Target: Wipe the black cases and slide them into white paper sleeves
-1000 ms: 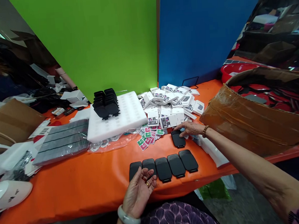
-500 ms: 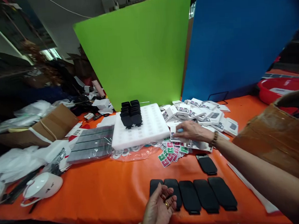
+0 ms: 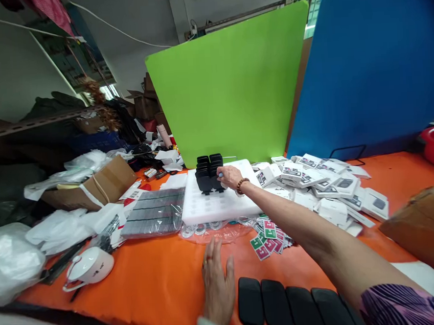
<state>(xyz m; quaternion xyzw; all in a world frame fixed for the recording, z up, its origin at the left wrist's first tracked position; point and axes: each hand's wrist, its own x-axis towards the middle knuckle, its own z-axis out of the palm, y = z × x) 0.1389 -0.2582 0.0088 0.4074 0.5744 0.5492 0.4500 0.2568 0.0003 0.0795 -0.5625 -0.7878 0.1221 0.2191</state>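
My right hand [image 3: 230,177] reaches over the white foam tray [image 3: 223,210], its fingers closed at the right edge of the black flat pieces [image 3: 204,181] standing upright in two rows. Something light blue shows at its fingertips. My left hand [image 3: 217,285] lies palm down on the orange tabletop, fingers stretched and holding nothing. To its right is a row of black rounded panels [image 3: 250,303], partly cut off by the frame's lower edge and my right arm.
Loose white boxes [image 3: 324,175] and pink and green cards [image 3: 268,240] lie right of the foam. At left are a wrapped grey stack [image 3: 154,213], a white cup [image 3: 91,266] and a cardboard box [image 3: 108,184]. Green [image 3: 231,98] and blue boards [image 3: 369,70] stand behind.
My right hand has gone from the white boxes and cards leftward to the black pieces on the foam. My left hand has turned palm down and flattened on the table. The view has shifted.
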